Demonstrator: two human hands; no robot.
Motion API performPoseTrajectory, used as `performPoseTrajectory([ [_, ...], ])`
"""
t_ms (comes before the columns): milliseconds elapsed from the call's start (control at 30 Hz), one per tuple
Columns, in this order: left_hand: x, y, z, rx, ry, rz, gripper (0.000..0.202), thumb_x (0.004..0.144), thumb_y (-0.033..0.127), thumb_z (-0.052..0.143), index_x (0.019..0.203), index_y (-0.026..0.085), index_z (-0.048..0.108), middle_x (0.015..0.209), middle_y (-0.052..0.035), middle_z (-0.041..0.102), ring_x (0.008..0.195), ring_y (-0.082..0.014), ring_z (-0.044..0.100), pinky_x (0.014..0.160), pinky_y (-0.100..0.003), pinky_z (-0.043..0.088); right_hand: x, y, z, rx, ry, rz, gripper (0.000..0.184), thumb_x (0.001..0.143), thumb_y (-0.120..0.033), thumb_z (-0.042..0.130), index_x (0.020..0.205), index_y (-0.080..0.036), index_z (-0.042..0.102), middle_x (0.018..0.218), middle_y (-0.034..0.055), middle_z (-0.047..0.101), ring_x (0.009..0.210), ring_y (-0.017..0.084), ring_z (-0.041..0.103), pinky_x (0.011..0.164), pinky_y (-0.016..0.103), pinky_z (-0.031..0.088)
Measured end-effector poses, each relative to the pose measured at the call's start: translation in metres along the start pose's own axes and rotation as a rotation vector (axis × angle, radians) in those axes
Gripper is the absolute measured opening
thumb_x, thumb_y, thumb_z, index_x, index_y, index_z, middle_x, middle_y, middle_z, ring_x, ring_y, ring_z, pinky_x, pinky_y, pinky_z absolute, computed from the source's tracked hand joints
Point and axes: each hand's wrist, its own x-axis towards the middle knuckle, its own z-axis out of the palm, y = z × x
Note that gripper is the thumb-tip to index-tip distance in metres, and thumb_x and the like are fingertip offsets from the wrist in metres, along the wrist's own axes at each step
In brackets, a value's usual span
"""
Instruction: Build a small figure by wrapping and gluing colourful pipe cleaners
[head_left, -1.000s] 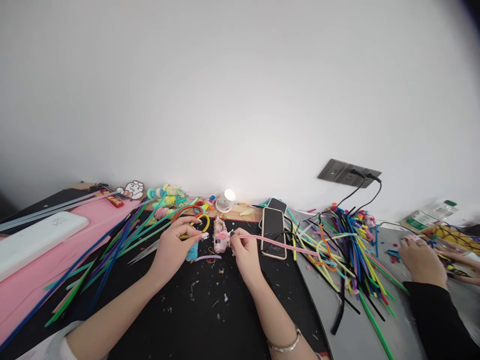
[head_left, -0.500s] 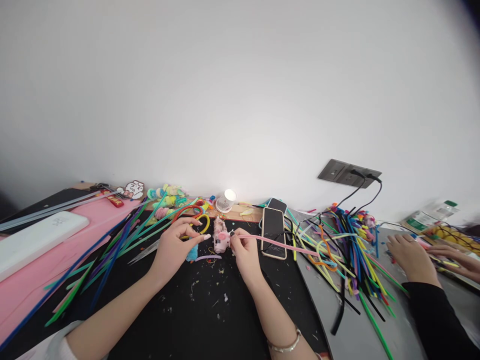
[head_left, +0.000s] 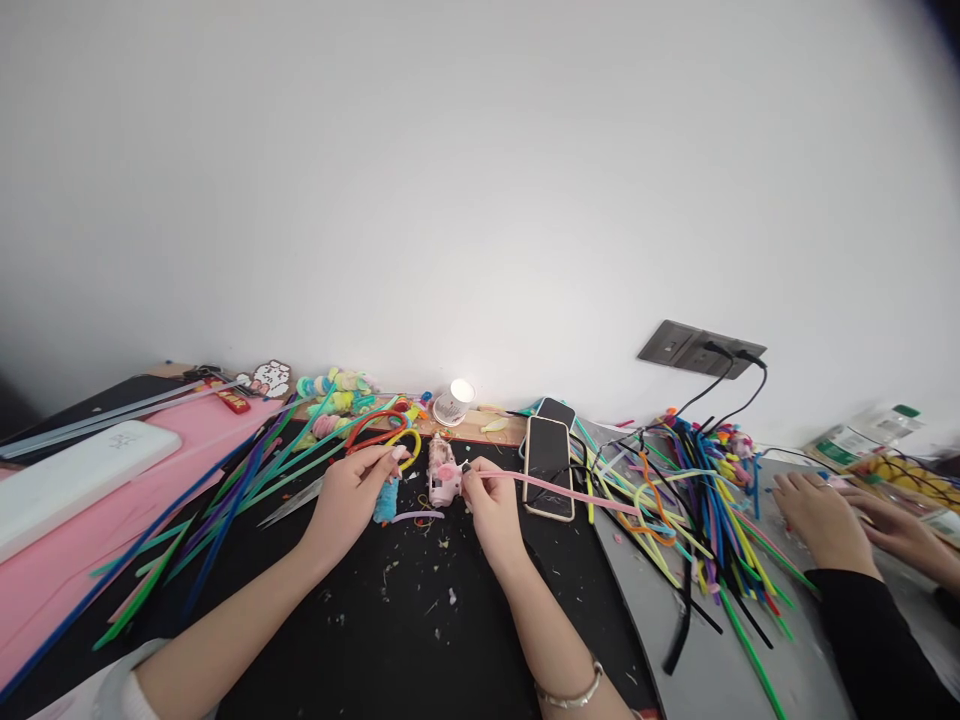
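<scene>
My left hand (head_left: 349,498) is closed in a pinch, thumb against fingers; what lies between the tips is too small to make out. Just below its fingertips is a fuzzy blue piece (head_left: 385,501), with a short lilac strip (head_left: 417,516) beside it. My right hand (head_left: 489,503) grips a long pink pipe cleaner (head_left: 570,490) near one end, the rest trailing rightward. Between the hands is a small pink patterned tool (head_left: 442,478) that looks like a glue gun, close to the right fingertips. Scissor blades (head_left: 292,502) show left of my left hand.
Behind stands a paper cup (head_left: 454,402). Phones (head_left: 548,465) lie right of my right hand. Piles of pipe cleaners spread on the left (head_left: 225,500) and right (head_left: 724,530). A white case (head_left: 82,480) rests far left. Another person's hands (head_left: 829,525) are at far right.
My left hand has drawn back slightly up and left, away from the pink tool. My right hand stays almost still with the pipe cleaner. The other person's hands shifted a little.
</scene>
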Motion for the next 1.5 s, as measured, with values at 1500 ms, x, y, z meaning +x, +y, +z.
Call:
performPoseTrajectory([
  [1500,-0.003,0.006,0.006,-0.597,-0.219,-0.201,0.046,0.086,0.046,0.052,0.051,0.018,0.043,0.05,0.003,0.048,0.048,-0.0093,0.041,0.048,-0.022,0.036,0.0,0.002,0.0,-0.029,-0.005,-0.005,0.026,0.081,-0.028,0.046,0.058,-0.021,0.039,0.052,-0.0065,0.034,0.048,0.009,0.028,0.047,0.023,0.021],
])
